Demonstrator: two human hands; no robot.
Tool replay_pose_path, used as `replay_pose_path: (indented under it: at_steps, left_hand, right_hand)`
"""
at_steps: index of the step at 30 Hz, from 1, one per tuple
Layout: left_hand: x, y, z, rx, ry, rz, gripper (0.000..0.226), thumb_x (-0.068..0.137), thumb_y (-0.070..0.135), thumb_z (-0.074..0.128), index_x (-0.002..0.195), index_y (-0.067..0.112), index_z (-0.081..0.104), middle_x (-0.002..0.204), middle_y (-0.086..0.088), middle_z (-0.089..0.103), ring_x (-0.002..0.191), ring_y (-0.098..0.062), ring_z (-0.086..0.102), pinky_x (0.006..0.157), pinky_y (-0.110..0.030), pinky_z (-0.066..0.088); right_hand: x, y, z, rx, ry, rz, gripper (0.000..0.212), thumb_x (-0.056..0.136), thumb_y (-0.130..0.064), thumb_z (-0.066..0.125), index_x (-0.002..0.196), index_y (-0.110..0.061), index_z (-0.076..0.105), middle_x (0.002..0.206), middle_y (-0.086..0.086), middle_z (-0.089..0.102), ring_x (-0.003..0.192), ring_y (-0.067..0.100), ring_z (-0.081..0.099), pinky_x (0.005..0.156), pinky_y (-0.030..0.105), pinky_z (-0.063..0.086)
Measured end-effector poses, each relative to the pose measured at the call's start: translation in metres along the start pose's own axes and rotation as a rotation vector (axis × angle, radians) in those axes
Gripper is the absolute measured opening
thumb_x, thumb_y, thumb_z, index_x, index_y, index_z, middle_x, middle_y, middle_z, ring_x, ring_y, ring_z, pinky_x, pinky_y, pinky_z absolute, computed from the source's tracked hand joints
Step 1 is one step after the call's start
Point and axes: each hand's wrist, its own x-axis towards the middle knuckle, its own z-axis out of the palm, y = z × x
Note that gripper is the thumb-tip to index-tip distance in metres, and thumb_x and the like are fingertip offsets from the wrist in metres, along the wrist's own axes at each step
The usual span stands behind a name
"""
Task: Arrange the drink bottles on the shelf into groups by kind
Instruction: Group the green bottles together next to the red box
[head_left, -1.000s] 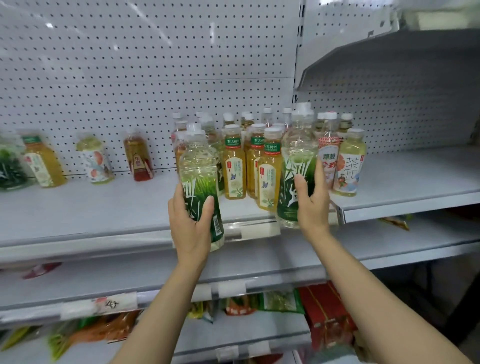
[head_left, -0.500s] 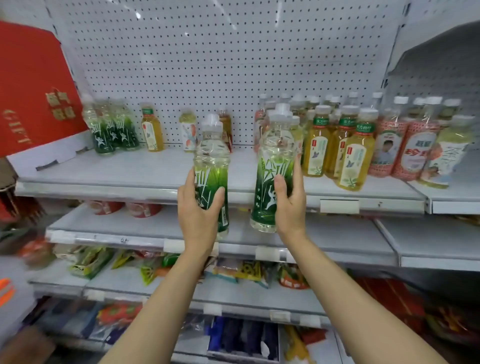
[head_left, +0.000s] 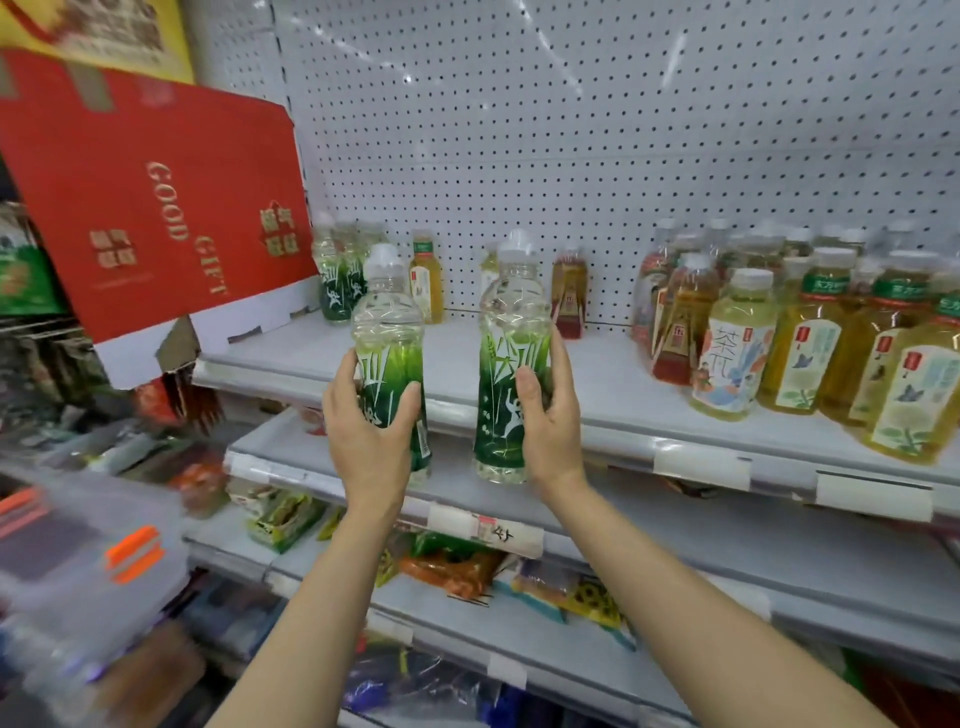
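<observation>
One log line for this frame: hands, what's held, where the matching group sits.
left hand: grips green-label bottle | right hand: grips second green-label bottle | matching group: shelf far left

The light is bright, even and cool, with streaks of white glare on the pegboard (head_left: 623, 130) near the top, and only faint shadows under the bottles on the shelf (head_left: 597, 384). The middle of the view is fairly sharp, but the left edge smears into blur, where the plastic bins (head_left: 78, 571) lose their outlines. The wide lens bends straight lines, so the shelf edges slope and the red box (head_left: 156, 197) leans.
</observation>
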Motion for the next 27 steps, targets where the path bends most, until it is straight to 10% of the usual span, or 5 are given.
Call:
replay_pose_path:
  at_steps: [14,21,27]
  left_hand:
    - [0.125,-0.091,-0.046,0.030,-0.035,-0.013,0.069,0.089,0.032,0.071,0.149,0.021,0.040,0.135,-0.005,0.050,0.112,-0.013,0.048,0.088,-0.022,0.036]
    - [0.171,-0.129,-0.050,0.050,-0.099,-0.002,0.072,0.092,0.033,0.068,0.153,0.018,0.035,0.134,-0.006,0.046,0.101,0.010,0.031,0.087,-0.012,0.027]
    - [0.209,-0.158,-0.030,0.050,-0.081,-0.058,0.070,0.092,0.035,0.067,0.153,0.019,0.035,0.130,-0.005,0.044,0.102,-0.002,0.038,0.087,-0.022,0.031]
  right_hand:
    - [0.047,0.036,0.137,-0.065,0.047,0.043,0.059,0.101,-0.033,0.046,0.153,-0.027,0.019,0.151,-0.021,0.024,0.140,-0.003,0.022,0.120,0.034,0.021]
    - [0.073,0.062,0.188,-0.026,0.091,0.154,0.057,0.093,-0.040,0.054,0.146,-0.035,0.033,0.142,-0.011,0.048,0.130,0.010,0.046,0.111,0.043,0.039]
    - [0.115,0.091,0.212,0.042,0.086,0.205,0.048,0.095,-0.037,0.053,0.139,-0.021,0.044,0.128,0.001,0.061,0.116,0.019,0.059,0.099,0.050,0.049]
